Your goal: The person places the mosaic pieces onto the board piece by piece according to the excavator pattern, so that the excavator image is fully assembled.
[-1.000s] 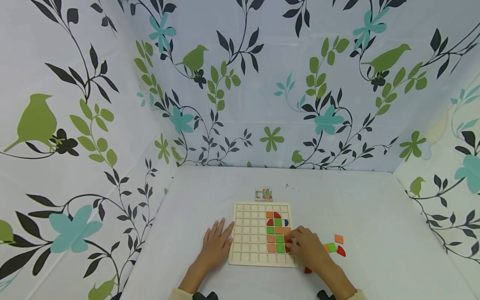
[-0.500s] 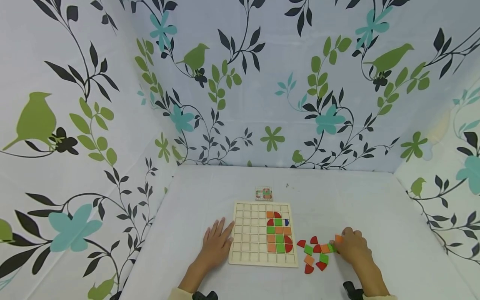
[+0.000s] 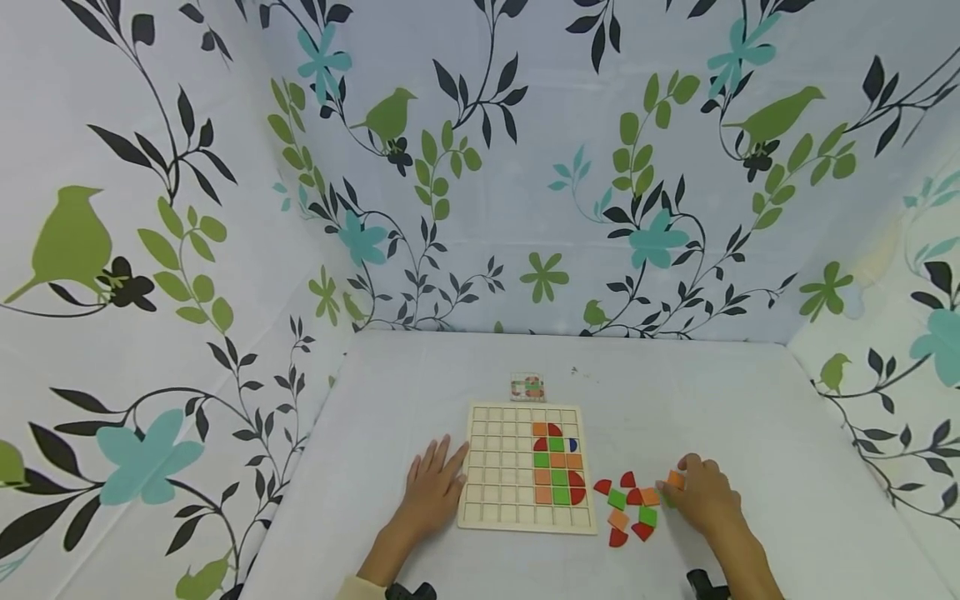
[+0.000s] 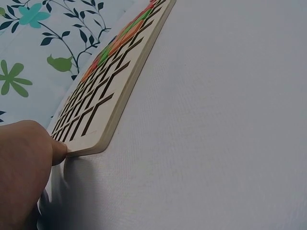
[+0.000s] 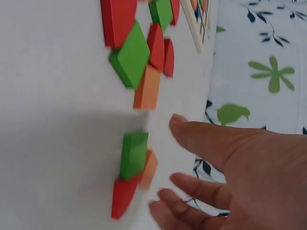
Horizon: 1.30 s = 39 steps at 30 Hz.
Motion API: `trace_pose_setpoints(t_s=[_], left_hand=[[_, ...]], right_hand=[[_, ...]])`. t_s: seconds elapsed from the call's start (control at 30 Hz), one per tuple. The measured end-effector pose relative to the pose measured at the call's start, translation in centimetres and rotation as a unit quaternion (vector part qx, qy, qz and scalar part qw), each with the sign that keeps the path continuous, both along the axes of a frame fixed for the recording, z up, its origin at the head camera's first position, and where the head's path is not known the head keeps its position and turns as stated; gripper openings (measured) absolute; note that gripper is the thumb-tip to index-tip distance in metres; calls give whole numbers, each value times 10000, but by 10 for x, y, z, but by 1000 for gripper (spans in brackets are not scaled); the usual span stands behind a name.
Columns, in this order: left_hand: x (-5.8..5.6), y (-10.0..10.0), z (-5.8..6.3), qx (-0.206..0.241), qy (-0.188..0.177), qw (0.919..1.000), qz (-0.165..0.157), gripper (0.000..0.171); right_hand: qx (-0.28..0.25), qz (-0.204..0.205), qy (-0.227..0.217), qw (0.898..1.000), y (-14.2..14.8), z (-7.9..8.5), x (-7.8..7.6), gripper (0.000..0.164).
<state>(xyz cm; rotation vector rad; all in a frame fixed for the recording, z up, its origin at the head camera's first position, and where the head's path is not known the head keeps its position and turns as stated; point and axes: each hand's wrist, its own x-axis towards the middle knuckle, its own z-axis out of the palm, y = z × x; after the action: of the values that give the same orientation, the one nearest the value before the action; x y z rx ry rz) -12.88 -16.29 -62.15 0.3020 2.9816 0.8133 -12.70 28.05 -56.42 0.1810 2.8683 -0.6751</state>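
Observation:
My left hand [image 3: 431, 493] lies flat with its fingers at the left edge of the wooden grid board [image 3: 498, 527]; in the left wrist view, the thumb [image 4: 58, 152] touches the board's corner. Colored pieces fill part of the grid's right side: orange and green squares, red quarter rounds and one blue piece. Right of the loose pieces is my right hand [image 3: 708, 496], thumb and fingers apart around a small cluster. That cluster holds a green square [image 5: 134, 154], an orange square [image 5: 150, 168] and a red quarter-round piece [image 5: 123, 197].
Several loose red, green and orange pieces, among them a red quarter round [image 3: 618, 538], lie between the board and my right hand. A small pattern card [image 3: 528, 387] lies beyond the board. A patterned cloth [image 3: 480, 275] hangs behind the white table [image 3: 420, 375].
My right hand has moved from the board's right side to the pieces farther right. The green square has shifted slightly right, away from the neighboring orange square. The left hand stays in place.

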Motion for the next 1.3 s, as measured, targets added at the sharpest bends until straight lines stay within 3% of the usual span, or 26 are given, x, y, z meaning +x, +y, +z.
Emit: trace_pose_setpoints(t_s=[0.37, 0.53, 0.73, 1.1, 1.3], left_hand=[[-1, 0, 0, -20, -93, 9999, 45, 52], [-1, -1, 0, -27, -117, 9999, 35, 52], [1, -2, 0, 21, -141, 9999, 89, 52], [1, -2, 0, 50, -120, 9999, 77, 52], [0, -1, -1, 32, -98, 9999, 63, 52]], right_hand=[[281, 1255, 866, 9879, -81, -26, -1, 29], [164, 1274, 1052, 9861, -88, -29, -4, 20], [144, 1403, 1232, 9823, -78, -26, -16, 23], [132, 1205, 1060, 9870, -72, -27, -36, 20], [-38, 1149, 992, 9884, -73, -26, -55, 22]])
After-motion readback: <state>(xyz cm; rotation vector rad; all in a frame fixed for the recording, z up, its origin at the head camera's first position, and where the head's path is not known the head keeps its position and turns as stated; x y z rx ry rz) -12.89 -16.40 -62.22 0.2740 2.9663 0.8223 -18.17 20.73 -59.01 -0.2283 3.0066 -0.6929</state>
